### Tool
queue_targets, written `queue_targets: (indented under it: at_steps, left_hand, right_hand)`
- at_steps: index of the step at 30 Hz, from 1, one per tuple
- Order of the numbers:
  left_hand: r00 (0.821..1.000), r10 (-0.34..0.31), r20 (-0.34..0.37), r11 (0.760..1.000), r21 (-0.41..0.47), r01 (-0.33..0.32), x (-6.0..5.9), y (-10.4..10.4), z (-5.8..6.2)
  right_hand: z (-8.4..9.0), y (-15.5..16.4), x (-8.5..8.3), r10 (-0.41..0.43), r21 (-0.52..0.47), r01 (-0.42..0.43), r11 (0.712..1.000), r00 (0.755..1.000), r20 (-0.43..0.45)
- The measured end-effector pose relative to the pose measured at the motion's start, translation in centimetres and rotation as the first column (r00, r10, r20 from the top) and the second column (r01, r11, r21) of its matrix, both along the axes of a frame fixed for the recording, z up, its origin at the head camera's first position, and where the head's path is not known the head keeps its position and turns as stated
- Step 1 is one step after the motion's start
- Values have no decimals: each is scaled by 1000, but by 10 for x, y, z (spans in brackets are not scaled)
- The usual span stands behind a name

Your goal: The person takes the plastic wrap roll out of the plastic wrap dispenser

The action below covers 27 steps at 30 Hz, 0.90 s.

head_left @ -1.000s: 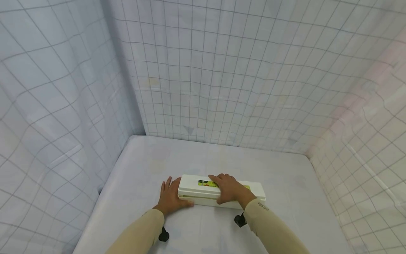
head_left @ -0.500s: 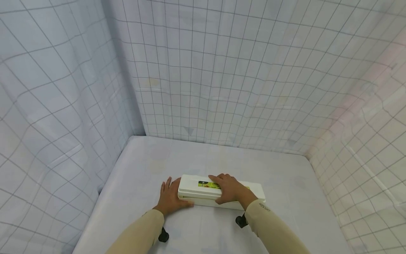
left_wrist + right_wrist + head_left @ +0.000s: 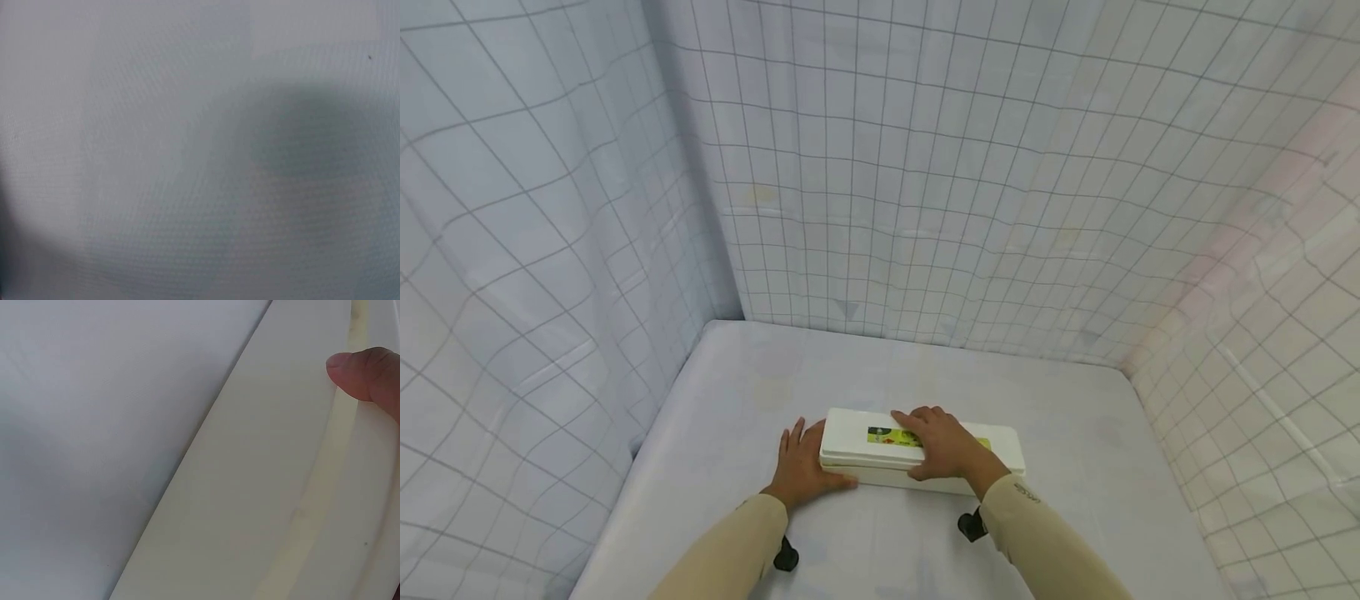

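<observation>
Where hand (image 3: 943,446) rests (flat): box (image 3: 1000,446).

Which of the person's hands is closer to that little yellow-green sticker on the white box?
Right. The right hand lies on the lid, partly covering the sticker; the left hand rests at the white box's left end.
</observation>
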<state>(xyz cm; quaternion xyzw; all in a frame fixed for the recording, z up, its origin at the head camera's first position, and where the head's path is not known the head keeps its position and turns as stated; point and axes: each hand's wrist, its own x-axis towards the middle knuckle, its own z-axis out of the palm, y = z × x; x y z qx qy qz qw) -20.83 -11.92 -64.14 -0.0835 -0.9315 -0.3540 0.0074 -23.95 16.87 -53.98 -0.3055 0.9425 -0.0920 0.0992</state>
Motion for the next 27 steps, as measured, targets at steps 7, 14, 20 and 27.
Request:
queue_targets:
  at_steps: [7, 14, 20, 27]
  left_hand:
    - [1000, 10, -16, 1000, 3, -10, 3, 0, 3]
    - [1000, 8, -7, 1000, 2, -8, 2, -1, 3]
    - [1000, 6, 17, 1000, -3, -6, 0, -1, -1]
    - [999, 12, -33, 1000, 2, -12, 0, 0, -5]
  right_hand:
    - [3, -4, -1, 0, -5, 0, 1000, 999, -32]
    - [7, -3, 1, 7, -10, -7, 1000, 998, -67]
    - [9, -1, 2, 6, -13, -8, 1000, 995, -96]
    - [9, 1, 2, -11, -7, 11, 1000, 994, -106]
